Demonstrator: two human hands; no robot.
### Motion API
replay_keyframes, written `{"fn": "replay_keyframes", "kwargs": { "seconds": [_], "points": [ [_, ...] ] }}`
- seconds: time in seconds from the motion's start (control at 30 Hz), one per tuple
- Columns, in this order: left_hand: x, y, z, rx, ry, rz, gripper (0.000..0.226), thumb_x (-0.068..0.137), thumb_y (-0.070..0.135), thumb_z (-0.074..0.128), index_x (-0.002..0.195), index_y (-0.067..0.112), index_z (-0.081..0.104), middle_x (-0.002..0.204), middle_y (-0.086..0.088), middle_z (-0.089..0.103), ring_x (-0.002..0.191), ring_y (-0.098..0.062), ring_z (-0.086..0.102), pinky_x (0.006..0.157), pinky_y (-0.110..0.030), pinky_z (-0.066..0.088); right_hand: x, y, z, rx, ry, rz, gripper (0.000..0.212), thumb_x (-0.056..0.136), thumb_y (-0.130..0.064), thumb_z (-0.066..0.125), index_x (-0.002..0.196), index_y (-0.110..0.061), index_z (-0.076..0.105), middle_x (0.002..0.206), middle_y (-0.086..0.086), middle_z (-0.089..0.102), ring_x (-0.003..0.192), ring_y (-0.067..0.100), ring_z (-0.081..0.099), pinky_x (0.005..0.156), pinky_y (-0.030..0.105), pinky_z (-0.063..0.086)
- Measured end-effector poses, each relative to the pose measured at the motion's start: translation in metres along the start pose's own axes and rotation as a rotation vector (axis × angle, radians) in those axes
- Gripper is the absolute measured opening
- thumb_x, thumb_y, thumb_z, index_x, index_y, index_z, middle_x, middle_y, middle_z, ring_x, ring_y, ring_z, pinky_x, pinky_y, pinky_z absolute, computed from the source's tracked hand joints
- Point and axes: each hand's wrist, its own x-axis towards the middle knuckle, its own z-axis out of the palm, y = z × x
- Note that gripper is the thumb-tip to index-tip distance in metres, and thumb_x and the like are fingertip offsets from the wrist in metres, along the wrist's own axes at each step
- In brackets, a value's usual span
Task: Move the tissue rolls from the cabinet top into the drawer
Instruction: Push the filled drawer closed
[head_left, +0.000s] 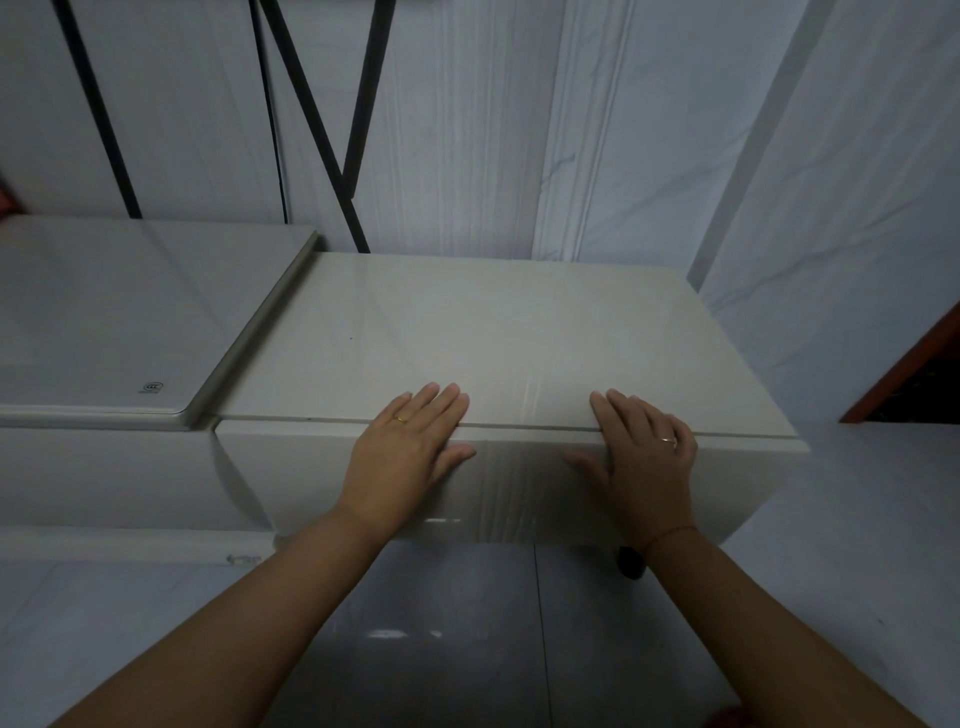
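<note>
Glossy floor tiles (467, 623) are showing below the wrists. Left hand (410, 441) and right hand (644, 447) are both lying flat, fingers straight and together, gripping nothing. Palms and thumbs are pressing on the drawer front (519, 483). Fingers (441, 400) are reaching over onto the cabinet top (493, 338). Only a thin seam is showing under the knuckles. Thread bracelet (670, 535) is sitting on the right wrist, a dark foot (631, 564) peeking out just beneath it. Tissue rolls: can't tell where they're sitting. Left of the left fingers, a second white unit (104, 322) is butting against the cabinet. Far past the fingertips, black rods (322, 130) are crossing the white wall (675, 156).
</note>
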Motion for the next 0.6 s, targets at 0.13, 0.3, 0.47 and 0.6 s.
{"fn": "replay_keyframes", "kwargs": {
  "seconds": [0.13, 0.3, 0.47, 0.6],
  "points": [
    [-0.0004, -0.0005, 0.0016, -0.010, 0.010, -0.006, 0.051, 0.082, 0.037, 0.066, 0.125, 0.010, 0.060, 0.129, -0.008, 0.060, 0.120, -0.026, 0.056, 0.103, -0.044, 0.040, 0.0001, -0.0008, -0.0009, 0.006, 0.016, -0.002, 0.085, 0.084, -0.071, 0.012, 0.129, -0.014, 0.056, 0.130, 0.011, 0.058, 0.120, 0.032, 0.053, 0.099, 0.051, 0.033],
    [0.0003, -0.0002, 0.0019, -0.016, 0.023, -0.009, 0.050, 0.081, 0.037, 0.068, 0.123, 0.011, 0.061, 0.128, -0.007, 0.061, 0.119, -0.027, 0.057, 0.102, -0.044, 0.041, 0.0011, 0.0002, 0.0017, 0.005, 0.045, -0.018, 0.077, 0.085, -0.069, 0.022, 0.126, -0.015, 0.058, 0.128, 0.010, 0.059, 0.116, 0.031, 0.055, 0.096, 0.050, 0.035],
    [-0.0003, 0.0003, 0.0022, -0.021, 0.022, -0.023, 0.050, 0.081, 0.037, 0.068, 0.123, 0.012, 0.062, 0.127, -0.006, 0.061, 0.118, -0.026, 0.057, 0.102, -0.044, 0.041, 0.0009, 0.0019, 0.0066, 0.000, 0.089, -0.017, 0.073, 0.084, -0.066, 0.029, 0.125, -0.014, 0.059, 0.126, 0.010, 0.060, 0.115, 0.031, 0.055, 0.096, 0.049, 0.035],
    [0.0000, -0.0001, 0.0030, -0.029, 0.019, -0.022, 0.050, 0.081, 0.036, 0.068, 0.123, 0.011, 0.062, 0.127, -0.007, 0.061, 0.119, -0.027, 0.057, 0.102, -0.045, 0.040, 0.0005, 0.0013, 0.0060, -0.002, 0.084, -0.017, 0.077, 0.086, -0.069, 0.021, 0.125, -0.014, 0.059, 0.125, 0.010, 0.060, 0.114, 0.032, 0.056, 0.095, 0.048, 0.035]
  ]
}}
